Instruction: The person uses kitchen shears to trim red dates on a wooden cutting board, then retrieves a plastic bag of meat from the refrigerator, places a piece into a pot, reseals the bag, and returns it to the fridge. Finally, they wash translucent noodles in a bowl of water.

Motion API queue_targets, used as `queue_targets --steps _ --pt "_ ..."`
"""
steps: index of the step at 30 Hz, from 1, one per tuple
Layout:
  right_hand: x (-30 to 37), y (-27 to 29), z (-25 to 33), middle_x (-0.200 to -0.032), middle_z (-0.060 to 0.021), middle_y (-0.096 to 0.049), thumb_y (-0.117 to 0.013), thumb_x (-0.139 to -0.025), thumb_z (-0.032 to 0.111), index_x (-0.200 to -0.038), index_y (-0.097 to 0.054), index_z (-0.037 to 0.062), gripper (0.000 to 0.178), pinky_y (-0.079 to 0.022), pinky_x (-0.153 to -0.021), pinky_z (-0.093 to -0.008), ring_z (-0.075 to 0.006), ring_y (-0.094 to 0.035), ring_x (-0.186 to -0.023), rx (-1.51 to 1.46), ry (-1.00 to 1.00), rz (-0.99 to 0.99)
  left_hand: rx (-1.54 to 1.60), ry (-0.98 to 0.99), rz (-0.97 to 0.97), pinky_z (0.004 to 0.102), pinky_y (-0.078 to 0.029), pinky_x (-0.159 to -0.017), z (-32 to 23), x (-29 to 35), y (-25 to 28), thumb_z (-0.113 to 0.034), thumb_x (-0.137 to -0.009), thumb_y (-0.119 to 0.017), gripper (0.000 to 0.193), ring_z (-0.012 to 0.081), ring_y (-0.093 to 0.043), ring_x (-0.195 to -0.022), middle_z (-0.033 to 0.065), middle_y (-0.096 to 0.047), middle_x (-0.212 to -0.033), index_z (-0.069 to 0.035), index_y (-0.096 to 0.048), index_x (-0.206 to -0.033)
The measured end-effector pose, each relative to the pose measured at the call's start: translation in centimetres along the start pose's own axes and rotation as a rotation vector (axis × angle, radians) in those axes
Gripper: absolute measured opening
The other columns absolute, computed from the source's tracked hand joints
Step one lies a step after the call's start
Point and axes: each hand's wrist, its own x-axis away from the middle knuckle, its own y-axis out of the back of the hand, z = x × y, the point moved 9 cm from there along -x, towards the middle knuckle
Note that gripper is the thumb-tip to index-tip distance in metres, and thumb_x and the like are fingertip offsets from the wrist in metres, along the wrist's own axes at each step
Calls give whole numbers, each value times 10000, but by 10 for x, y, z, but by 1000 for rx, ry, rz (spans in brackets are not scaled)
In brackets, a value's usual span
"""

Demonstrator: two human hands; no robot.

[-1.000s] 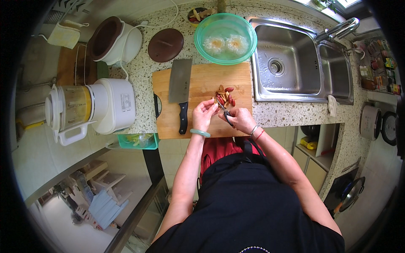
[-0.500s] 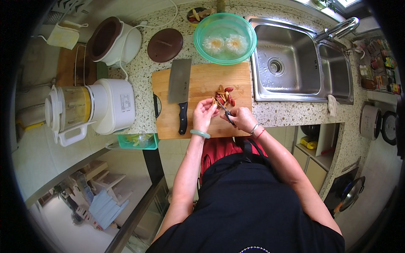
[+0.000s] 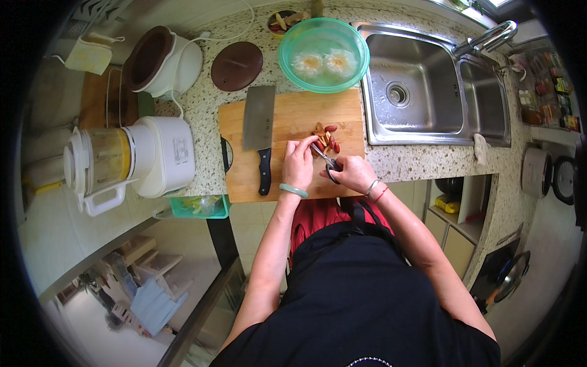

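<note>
On the wooden cutting board (image 3: 299, 110), my right hand (image 3: 357, 174) grips a pair of scissors (image 3: 331, 163) with dark handles. The blades point up and left toward my left fingertips. My left hand (image 3: 298, 165), with a green bangle at the wrist, has its fingers closed together beside the blade tips; whatever they pinch is hidden. Just beyond the blades lies a small pile of red dates (image 3: 331, 129), some whole and some cut into pieces. Left of my left hand rests a cleaver (image 3: 260, 119) with a black handle (image 3: 265, 172).
Behind the board stands a green bowl (image 3: 324, 87) holding two pale, frilly pieces in water. A steel double sink (image 3: 422, 92) lies to the right. Leftward are a brown lid (image 3: 237, 66), a white pot (image 3: 183, 64) and a blender (image 3: 164, 156). Below hangs a green bin (image 3: 217, 211).
My left hand has turned and its fingertips have moved up toward the date pile; the date piece visible in them before no longer shows. My right hand keeps the scissors in nearly the same place.
</note>
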Motion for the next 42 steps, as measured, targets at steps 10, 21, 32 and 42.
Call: queue_targets --steps 10,21,32,42 --pt "-6 62 -19 -943 -170 -645 -780 -728 250 -997 -567 45 399 -514 -755 -431 -352 -631 -914 83 32 -377 95 149 -3 292 -528 -664 36 2 -2 -14 -784 -690 453 143 -574 -662 72 -572 -920 -53 -572 -1220" --pt "-61 92 -14 -1103 -155 -560 -767 -735 188 -1098 -503 72 464 -516 -803 -440 -359 -614 -968 11 120 -535 -171 192 59 398 -477 -925 14 3 -6 -115 -652 -846 832 331 -534 -1067 149 -436 -1222 -83 -432 -1373" --pt "-76 95 -2 -1140 -151 -539 -759 -724 158 -1110 -540 57 456 -517 -797 -440 -353 -614 -956 139 150 -457 -240 172 21 408 -486 -897 5 -5 -12 -94 -646 -840 812 323 -543 -1058 126 -464 -1181 -115 -458 -1362" --pt "-75 95 6 -1119 -150 -513 -759 -699 114 -1085 -533 57 451 -512 -839 -418 -338 -589 -989 202 225 -411 -194 186 48 360 -529 -815 8 -5 -13 -66 -646 -832 728 271 -574 -954 109 -482 -1111 -115 -525 -1305"
